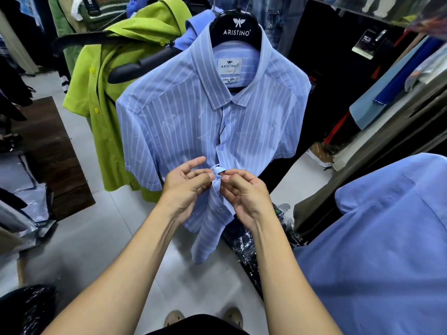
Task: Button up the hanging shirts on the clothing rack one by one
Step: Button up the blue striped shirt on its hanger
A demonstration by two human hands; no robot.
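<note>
A light blue striped short-sleeved shirt [183,122] hangs in front of me on a black Aristino hanger [237,27]. Two buttons on its placket [222,147] sit closed above my hands. My left hand [187,187] pinches the left edge of the placket at mid-shirt. My right hand [244,192] pinches the other edge against it, with a small fold of blue cloth bunched between both sets of fingertips. Below my hands the shirt front hangs open and twisted.
A lime green shirt [96,112] hangs on a black hanger just left of the striped one. A plain blue shirt [377,238] fills the lower right. Dark garments hang at the right and left edges. Plastic-wrapped dark clothes [249,247] lie on the pale floor below.
</note>
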